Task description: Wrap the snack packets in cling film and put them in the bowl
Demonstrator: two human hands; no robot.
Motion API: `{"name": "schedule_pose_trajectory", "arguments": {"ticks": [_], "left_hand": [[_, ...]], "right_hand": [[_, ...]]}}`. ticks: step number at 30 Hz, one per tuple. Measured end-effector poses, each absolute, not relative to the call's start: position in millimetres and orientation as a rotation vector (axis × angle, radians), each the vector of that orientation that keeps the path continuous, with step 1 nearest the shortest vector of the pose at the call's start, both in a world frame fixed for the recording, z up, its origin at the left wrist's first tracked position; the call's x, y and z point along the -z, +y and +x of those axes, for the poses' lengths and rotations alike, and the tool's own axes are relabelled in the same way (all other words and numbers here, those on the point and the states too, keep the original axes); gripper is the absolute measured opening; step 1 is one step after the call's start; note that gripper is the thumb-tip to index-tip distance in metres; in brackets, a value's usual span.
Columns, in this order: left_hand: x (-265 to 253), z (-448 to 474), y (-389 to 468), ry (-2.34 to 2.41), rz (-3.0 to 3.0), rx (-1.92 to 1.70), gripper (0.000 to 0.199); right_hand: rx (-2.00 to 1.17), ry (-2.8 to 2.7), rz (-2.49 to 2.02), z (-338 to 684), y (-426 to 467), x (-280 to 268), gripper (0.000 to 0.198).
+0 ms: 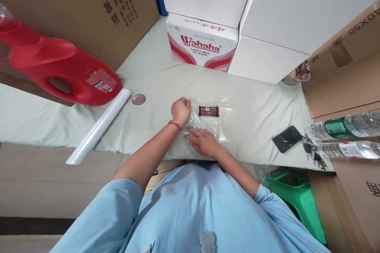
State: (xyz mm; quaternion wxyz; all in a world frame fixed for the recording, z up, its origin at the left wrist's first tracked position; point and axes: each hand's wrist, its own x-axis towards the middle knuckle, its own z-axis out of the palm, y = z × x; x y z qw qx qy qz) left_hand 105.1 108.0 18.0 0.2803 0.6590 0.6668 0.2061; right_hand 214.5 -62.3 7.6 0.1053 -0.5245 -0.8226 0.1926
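Note:
A sheet of clear plastic film (227, 126) lies on the pale green cloth, with a small brown wrapped snack bar (208, 111) on top of it. My left hand (180, 110) is closed on the film's left edge, just left of the bar. Below the bar, my right hand (203, 141) rests on the film with its fingers stretched out toward the left. Wrinkles run through the film between my two hands. To the left lie a round brownish lid-like disc (138, 99) and a long roll of clear film (99, 128).
A big red detergent jug (63, 69) stands at the left before a cardboard box (89, 4). A Wahaha water carton (202, 43) and white boxes line the back. At the right are a black phone (287, 139), keys (312, 151), water bottles (346, 127) and a green stool (299, 193).

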Motion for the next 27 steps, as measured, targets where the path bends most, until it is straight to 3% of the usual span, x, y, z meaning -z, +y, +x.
{"name": "schedule_pose_trajectory", "arguments": {"ticks": [5, 11, 14, 18, 24, 27], "left_hand": [[-14.1, 98.3, 121.5, 1.819, 1.723, -0.538, 0.030], [-26.1, 94.3, 134.5, 1.872, 1.634, -0.670, 0.017], [-40.8, 95.3, 118.7, 1.854, 1.677, -0.840, 0.022], [-49.7, 102.9, 77.4, 1.577, 1.994, -0.862, 0.013], [-23.9, 101.5, 57.3, 1.515, 2.265, -0.444, 0.040], [-10.5, 92.7, 60.8, 1.543, 2.320, -0.336, 0.051]], "right_hand": [[-0.572, -2.445, -1.560, 214.3, -61.5, -7.4, 0.041], [-0.601, -2.419, -1.570, 213.8, -62.0, -4.9, 0.041], [-0.572, -2.430, -1.550, 214.6, -62.1, -2.5, 0.042], [-0.552, -2.426, -1.544, 215.0, -59.8, -2.6, 0.041], [-0.635, -2.394, -1.611, 207.4, -68.7, -10.4, 0.045], [-0.838, -2.316, -1.537, 213.9, -81.4, -21.3, 0.051]]}}
